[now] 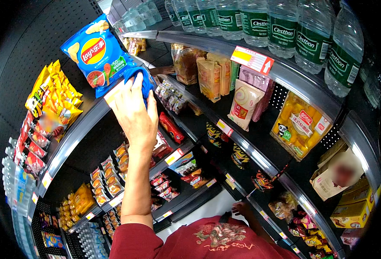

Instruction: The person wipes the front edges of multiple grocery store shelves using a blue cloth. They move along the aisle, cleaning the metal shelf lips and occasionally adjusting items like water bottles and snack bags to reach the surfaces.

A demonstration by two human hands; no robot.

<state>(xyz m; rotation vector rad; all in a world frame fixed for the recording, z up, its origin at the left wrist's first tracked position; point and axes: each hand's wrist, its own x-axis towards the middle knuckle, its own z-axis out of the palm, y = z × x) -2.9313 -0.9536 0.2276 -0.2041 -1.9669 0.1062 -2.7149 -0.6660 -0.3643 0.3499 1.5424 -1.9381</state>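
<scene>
My left hand [134,113] reaches up from a dark red sleeve and grips a bunched blue cloth [147,84]. Cloth and hand lie at the front edge of an upper black shelf, over a pale label strip. Right behind them stands a blue bag of Lay's potato chips [96,55], its lower corner against the cloth or very near it. My right hand [240,208] hangs low by my side in shadow, beside the right-hand shelves, with its fingers somewhat apart and nothing seen in it.
Yellow snack bags [53,92] stand left on that shelf. Cestbon water bottles [282,35] line the upper right shelf, above a bag of yellow bread [302,126]. Packaged cakes [104,181] sit below my left arm. Clear shelf lips [242,142] with price tags curve around me.
</scene>
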